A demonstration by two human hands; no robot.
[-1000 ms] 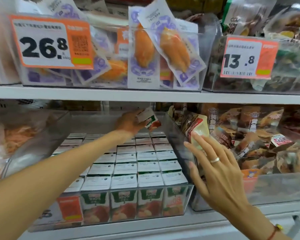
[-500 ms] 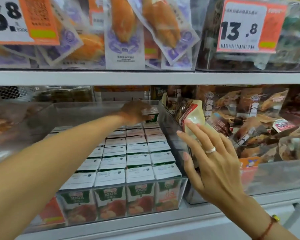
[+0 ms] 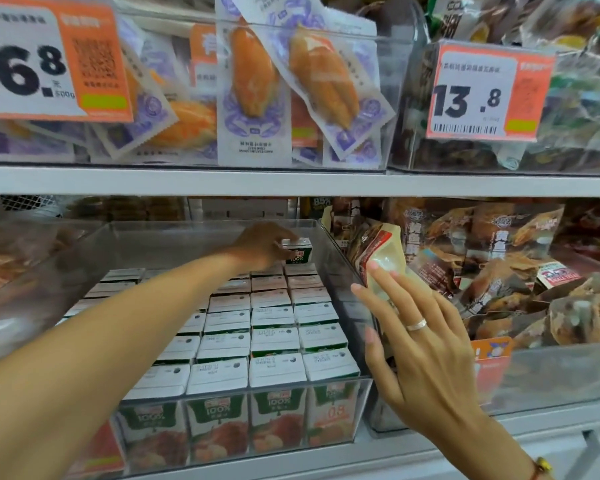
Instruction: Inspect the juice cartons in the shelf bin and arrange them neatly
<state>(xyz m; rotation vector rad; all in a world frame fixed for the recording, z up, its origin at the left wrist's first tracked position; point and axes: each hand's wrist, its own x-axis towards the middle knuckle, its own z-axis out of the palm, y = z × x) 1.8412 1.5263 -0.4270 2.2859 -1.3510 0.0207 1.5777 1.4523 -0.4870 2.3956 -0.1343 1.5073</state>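
A clear plastic shelf bin on the lower shelf holds several rows of small green-and-white juice cartons, upright with white tops showing. My left hand reaches to the bin's back right corner and grips one juice carton, which stands upright on top of the back row. My right hand, with a ring on it, hovers with fingers spread against the outside of the bin's right wall near the front and holds nothing.
A second clear bin to the right holds brown snack bags; one beige pouch leans toward the juice bin. The upper shelf edge runs overhead with packaged food and price tags.
My left hand has brought the carton from a tilted hold above the cartons down to upright at the back right corner. My right hand has stayed by the bin's wall.
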